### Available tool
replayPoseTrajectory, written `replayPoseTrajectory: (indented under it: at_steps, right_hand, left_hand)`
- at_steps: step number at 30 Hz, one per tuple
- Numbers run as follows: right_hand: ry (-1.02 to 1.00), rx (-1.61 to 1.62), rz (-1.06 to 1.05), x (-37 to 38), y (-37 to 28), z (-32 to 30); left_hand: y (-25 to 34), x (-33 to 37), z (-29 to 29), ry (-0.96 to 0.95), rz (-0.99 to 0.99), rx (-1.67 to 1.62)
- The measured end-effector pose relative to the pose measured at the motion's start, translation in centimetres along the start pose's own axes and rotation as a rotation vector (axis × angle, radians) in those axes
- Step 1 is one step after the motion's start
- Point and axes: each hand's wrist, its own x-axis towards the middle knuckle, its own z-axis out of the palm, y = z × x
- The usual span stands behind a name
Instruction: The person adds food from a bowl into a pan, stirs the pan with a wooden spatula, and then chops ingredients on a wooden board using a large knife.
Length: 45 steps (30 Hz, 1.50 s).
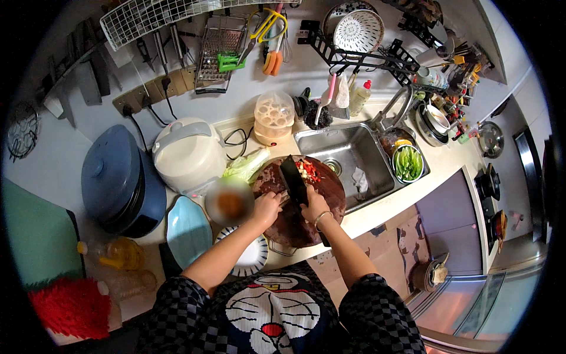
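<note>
A round dark wooden chopping board (333, 189) lies on the counter in front of me. My right hand (315, 205) grips a kitchen knife, whose broad black blade (292, 178) points away from me across the board. Left of the blade, my left hand (269, 207) rests on the board with fingers bent together, pressing a small pale piece (284, 197) too hidden to name. Chopped red chilli (311, 171) with pale bits is heaped on the far side of the board, right of the blade. Leafy green cabbage (247, 166) lies at the board's far left edge.
Left of the board stand a blurred bowl (213, 203) of orange-brown food, a light blue dish (187, 227), a striped plate (254, 256), a white rice cooker (188, 154) and a blue pot (112, 177). To the right are a steel sink (348, 144) and a bowl of cut greens (408, 164).
</note>
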Motion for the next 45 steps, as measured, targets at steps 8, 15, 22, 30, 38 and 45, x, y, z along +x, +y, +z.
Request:
replayPoseTrajectory:
  at_steps: [8,15,22,30,38,45]
  right_hand:
    - [-0.105,-0.161,-0.011,-2.0,-3.3,-4.3]
    - [-0.274,-0.290,0.040,-3.5,-4.4,-5.0]
    - [-0.308,-0.288,0.036,-3.2,-5.5,-4.4]
    - [-0.259,-0.200,0.027,0.0,-5.2,-2.9]
    - [-0.165,-0.221,0.066,0.8,-6.2,0.5]
    - [-0.021,0.004,-0.068,0.4,0.5,-0.5]
  left_hand:
    - [1.5,1.0,-0.8,-0.130,0.012,0.135]
    - [2.1,2.4,-0.9,-0.188,0.032,0.211]
    - [1.7,3.8,-1.2,-0.358,0.005,0.209]
    - [1.5,3.1,-0.4,-0.202,-0.022,0.149]
    - [0.8,2.7,0.5,-0.151,-0.050,0.106]
    - [-0.1,0.7,-0.1,-0.036,-0.020,-0.032]
